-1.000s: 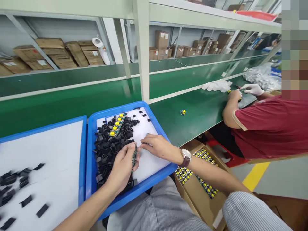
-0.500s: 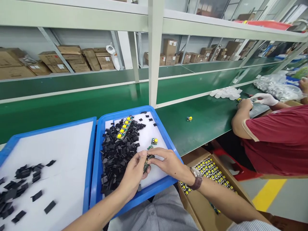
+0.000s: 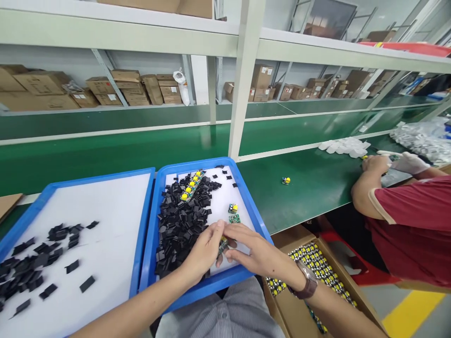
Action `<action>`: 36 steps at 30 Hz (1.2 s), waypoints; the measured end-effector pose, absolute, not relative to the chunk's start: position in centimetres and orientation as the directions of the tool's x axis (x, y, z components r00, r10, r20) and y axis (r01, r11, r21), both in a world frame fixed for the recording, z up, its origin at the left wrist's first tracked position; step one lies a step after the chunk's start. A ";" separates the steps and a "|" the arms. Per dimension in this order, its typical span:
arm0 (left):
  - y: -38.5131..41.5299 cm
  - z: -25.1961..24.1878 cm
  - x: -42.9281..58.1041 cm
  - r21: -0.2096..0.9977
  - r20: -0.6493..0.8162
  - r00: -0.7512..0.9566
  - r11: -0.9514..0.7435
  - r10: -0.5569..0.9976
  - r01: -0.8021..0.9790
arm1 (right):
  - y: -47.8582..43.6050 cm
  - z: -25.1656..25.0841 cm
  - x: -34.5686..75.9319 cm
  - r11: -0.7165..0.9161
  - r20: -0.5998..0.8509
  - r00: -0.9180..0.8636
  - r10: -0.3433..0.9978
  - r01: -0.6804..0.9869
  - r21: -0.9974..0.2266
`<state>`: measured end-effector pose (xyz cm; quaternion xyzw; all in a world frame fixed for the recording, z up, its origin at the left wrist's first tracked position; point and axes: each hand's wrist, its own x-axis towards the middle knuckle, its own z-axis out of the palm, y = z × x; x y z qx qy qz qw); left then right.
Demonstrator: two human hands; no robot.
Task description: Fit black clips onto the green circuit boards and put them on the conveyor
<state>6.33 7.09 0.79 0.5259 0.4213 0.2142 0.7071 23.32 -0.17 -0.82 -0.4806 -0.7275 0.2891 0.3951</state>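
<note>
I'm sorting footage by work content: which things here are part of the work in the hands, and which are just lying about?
In hand: left hand and right hand together hold a small circuit strip over the blue tray, beside the black parts pile.

Lying about: yellow-capped piece on belt; left tray; shelf cartons.

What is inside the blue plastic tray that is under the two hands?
The blue plastic tray holds a white liner, a heap of small black pieces, a strip of yellow-capped boards and two loose boards. The left hand and right hand cover what lies beneath them.
</note>
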 end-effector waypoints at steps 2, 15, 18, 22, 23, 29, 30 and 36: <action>6.7 0.8 6.5 0.913 -0.393 0.561 0.379 0.729 0.147 | -0.3 -0.7 22.5 0.352 0.277 -0.228 0.933 0.434 -0.829; 4.7 -0.7 7.4 0.924 -0.381 0.302 0.362 0.874 0.119 | -0.5 -3.8 22.5 0.316 0.415 0.031 0.909 0.598 -0.737; 5.1 -0.6 7.2 0.942 -0.326 0.323 0.277 0.888 0.190 | -0.7 -3.9 24.1 0.255 0.382 0.024 0.924 0.706 -0.660; 6.3 0.4 6.5 0.937 -0.124 0.471 -0.052 0.873 0.344 | -0.7 -4.2 25.1 0.214 0.289 -0.041 0.957 0.772 -0.598; 7.4 0.7 6.3 0.888 -0.029 0.539 -0.226 0.842 0.400 | -0.5 -4.2 25.2 0.210 0.275 -0.052 0.960 0.784 -0.584; 19.7 2.0 5.1 0.662 0.168 0.521 -0.487 0.837 0.569 | 3.3 -3.4 25.3 0.300 0.158 -0.257 0.954 0.856 -0.421; 21.5 1.8 5.0 0.634 0.157 0.493 -0.470 0.856 0.614 | 4.1 -3.2 25.3 0.338 0.136 -0.309 0.941 0.851 -0.402; 26.1 0.1 4.4 0.593 0.059 0.389 -0.346 0.919 0.727 | 5.4 -2.1 24.8 0.449 0.124 -0.432 0.893 0.838 -0.310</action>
